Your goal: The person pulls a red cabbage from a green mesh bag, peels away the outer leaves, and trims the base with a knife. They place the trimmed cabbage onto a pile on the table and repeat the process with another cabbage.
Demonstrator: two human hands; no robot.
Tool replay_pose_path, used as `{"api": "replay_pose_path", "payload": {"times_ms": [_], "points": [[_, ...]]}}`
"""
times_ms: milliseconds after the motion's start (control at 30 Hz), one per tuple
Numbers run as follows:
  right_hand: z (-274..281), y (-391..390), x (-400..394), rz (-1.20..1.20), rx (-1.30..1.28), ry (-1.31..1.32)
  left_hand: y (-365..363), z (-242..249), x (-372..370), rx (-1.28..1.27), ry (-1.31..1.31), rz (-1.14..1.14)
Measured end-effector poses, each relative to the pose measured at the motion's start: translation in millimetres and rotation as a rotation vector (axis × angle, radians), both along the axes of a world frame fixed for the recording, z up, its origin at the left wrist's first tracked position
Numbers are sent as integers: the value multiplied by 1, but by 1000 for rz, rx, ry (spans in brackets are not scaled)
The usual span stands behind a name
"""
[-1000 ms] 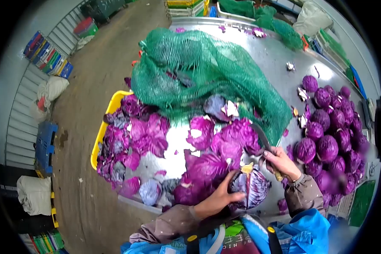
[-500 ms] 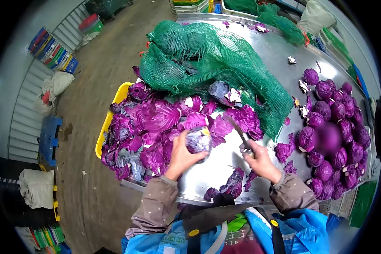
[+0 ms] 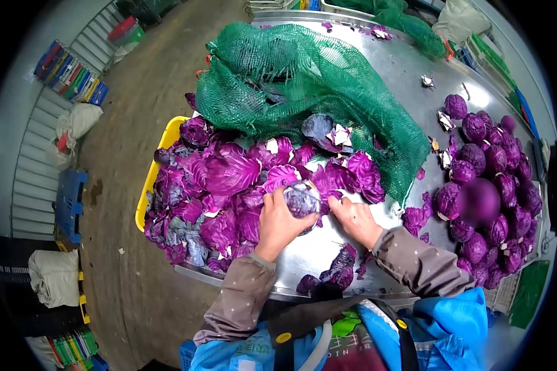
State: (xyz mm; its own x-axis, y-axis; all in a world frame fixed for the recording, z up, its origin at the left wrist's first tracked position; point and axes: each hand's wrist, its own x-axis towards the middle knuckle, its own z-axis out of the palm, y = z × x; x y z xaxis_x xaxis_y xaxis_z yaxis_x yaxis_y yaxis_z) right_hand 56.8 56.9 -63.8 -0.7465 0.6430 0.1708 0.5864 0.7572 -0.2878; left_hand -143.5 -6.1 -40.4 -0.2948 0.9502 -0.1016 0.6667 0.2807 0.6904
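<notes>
In my left hand point(image 3: 276, 225) is a head of red cabbage point(image 3: 302, 198) with pale, bluish outer leaves, the fingers wrapped round its left side. Close on its right, my right hand point(image 3: 356, 220) is closed round a knife, whose blade hardly shows in this view. Loose purple cabbage leaves point(image 3: 229, 170) are heaped to the left and behind, spilling over a yellow crate point(image 3: 147, 185). Directly below both hands lies the bare metal table top point(image 3: 300, 260). A few dark leaf pieces point(image 3: 340, 269) rest near its front edge.
Behind the leaves a green mesh sack point(image 3: 303, 74) is spread, with dark cabbage showing through it. Many cabbage heads point(image 3: 495, 161) are piled at the right side of the table. Stacked coloured crates point(image 3: 71, 73) stand across the floor at left.
My right hand has moved left with the knife, up to the cabbage, and its blade has dropped from clear sight. My left hand has brought the cabbage slightly to the right.
</notes>
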Motion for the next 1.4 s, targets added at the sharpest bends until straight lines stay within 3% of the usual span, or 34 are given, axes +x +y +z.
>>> {"api": "replay_pose_path", "payload": {"times_ms": [100, 167, 233, 267, 333, 400, 467, 533, 600, 667, 700, 733, 900, 1067, 1267, 1400], "points": [[-4, 9, -5, -27, 0, -18, 7, 4, 10, -113, 61, 68], [-29, 4, -5, -113, 0, -110, 0, 5, 28, -27, 211, -19], [-30, 16, -13, -141, -183, -133, -12, 2, 45, 141, 299, -70], [-24, 18, -16, -157, -283, -169, -17, -3, 41, 161, 275, -37], [-16, 21, -2, -70, -517, -36, -29, -7, 6, 169, -97, -26], [-13, 16, 8, -106, -581, 137, -51, -14, -13, 159, -113, -58], [18, 7, 8, -191, -759, 74, -69, -19, -20, 67, -278, -43], [30, -6, 5, -147, -692, 105, -76, -26, -13, 115, -305, 15], [20, -22, -4, -94, -473, 93, -73, -37, -6, 195, -507, 179], [12, -39, -12, -66, -311, -106, -69, -33, -2, 220, -467, 174], [10, -46, -15, -40, -275, 44, -68, -30, -2, 207, -420, 176], [13, -50, -14, -47, -400, 104, -67, -27, -1, 193, -373, 178], [43, -56, -21, -33, -484, 441, -66, -22, 9, 207, -262, 214], [25, -52, -34, -103, -588, 405, -62, -18, 26, 243, -125, 215], [6, -49, -37, -306, -492, 335, -55, -18, 37, 268, -55, 227], [-8, -26, -37, -260, -515, 337, -47, -19, 37, 275, 9, 241]]}}
